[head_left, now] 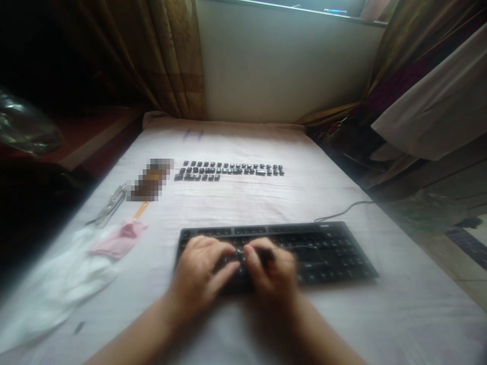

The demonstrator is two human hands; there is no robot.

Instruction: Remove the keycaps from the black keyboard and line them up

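A black keyboard (327, 253) lies on the pale cloth, with several keycaps off its top part. Over its left half, my left hand (201, 271) is curled, thumb and index finger close together at the keys. My right hand (274, 268) is beside it, fingers bent around something small and dark that I cannot make out. The fingertips of both hands nearly meet above the keys. Beyond the keyboard, loose black keycaps (232, 171) stand in three rows, the nearest row shorter.
On the left lie a pink cloth (117, 241), a white crumpled cloth (64, 279), a clear packet (112, 203) and a blurred-out brown item (150, 180). A cable (342, 209) runs off the right edge. Curtains (167, 56) hang behind.
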